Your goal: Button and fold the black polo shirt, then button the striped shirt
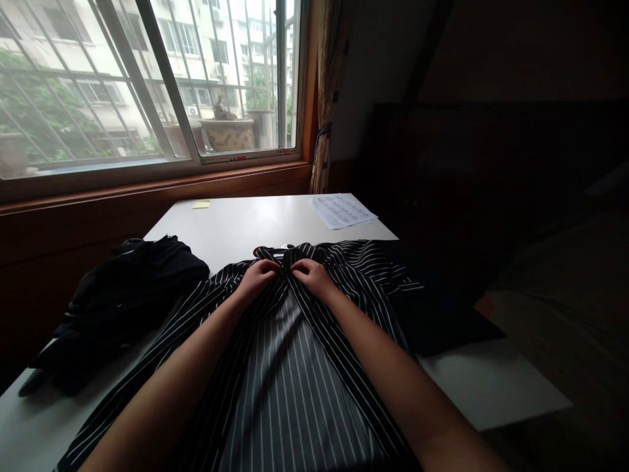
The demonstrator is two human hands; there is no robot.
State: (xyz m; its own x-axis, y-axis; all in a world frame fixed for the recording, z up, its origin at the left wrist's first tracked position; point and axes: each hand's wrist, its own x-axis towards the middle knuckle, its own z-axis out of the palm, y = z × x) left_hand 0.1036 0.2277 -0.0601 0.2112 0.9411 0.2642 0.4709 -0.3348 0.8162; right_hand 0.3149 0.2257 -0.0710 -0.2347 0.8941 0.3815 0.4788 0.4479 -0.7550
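Observation:
A black shirt with white pinstripes [314,367] lies spread over the white table, its collar end away from me and its front parted, so the greyer inside of the back shows. Near the collar, my left hand [259,276] pinches the left front edge. Opposite it, my right hand [313,278] pinches the right front edge, fingertips close to those of the left. Whatever small part sits between the fingertips is hidden. Just beyond the hands, a brown curved piece, perhaps of a hanger [256,251], peeks out at the collar.
Left of the shirt, a heap of black clothing [132,288] rests on the white table [236,219]. Dark fabric [442,321] lies to the right. Printed papers [343,210] and a yellow sticky note [201,204] are at the far edge. Behind stands a barred window [196,85] with a tied curtain [322,137].

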